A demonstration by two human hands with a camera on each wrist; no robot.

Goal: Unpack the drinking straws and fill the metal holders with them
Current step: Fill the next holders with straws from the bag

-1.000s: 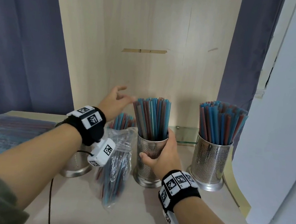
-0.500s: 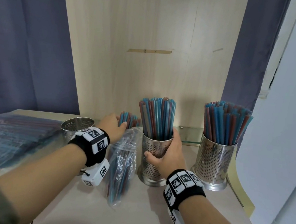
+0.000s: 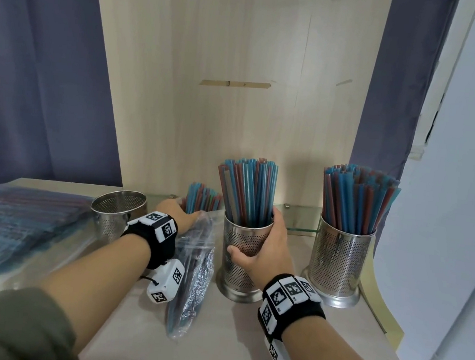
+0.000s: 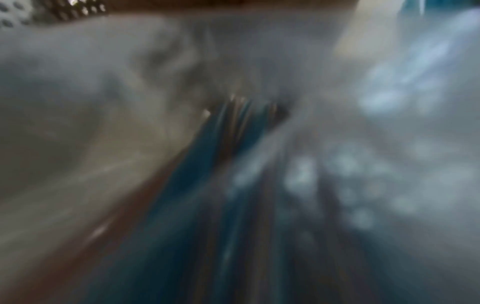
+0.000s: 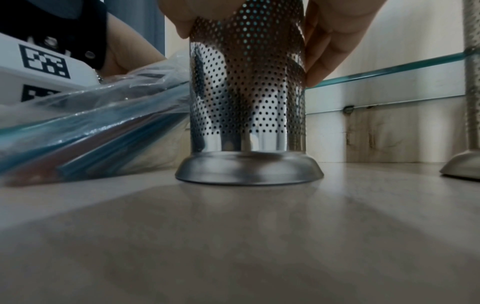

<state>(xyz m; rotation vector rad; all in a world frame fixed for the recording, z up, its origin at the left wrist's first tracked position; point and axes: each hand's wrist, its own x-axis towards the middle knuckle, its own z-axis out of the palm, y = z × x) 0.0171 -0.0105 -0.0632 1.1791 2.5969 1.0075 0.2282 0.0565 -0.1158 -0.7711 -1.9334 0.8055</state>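
My right hand point(image 3: 264, 252) grips the middle perforated metal holder point(image 3: 239, 267), packed with upright blue and red straws point(image 3: 248, 192). In the right wrist view its fingers point(image 5: 330, 51) wrap the holder point(image 5: 246, 102), which stands on the tabletop. My left hand point(image 3: 182, 218) reaches to the far end of a clear plastic bag point(image 3: 194, 286) lying left of that holder and holds the bundle of straws point(image 3: 201, 201) sticking out of it; its fingers are mostly hidden. The left wrist view is blurred, showing only straws point(image 4: 221, 164) and plastic. An empty holder point(image 3: 117, 209) stands further left.
A full holder point(image 3: 338, 262) stands at the right. A flat stack of wrapped straw packs point(image 3: 17, 225) lies at the left. A low glass shelf point(image 3: 299, 217) runs along the wooden back panel point(image 3: 239, 93). Dark curtains hang on both sides.
My left hand came down from the top of the middle holder's straws to the bagged straws and closed on them. The right hand stayed on the middle holder.
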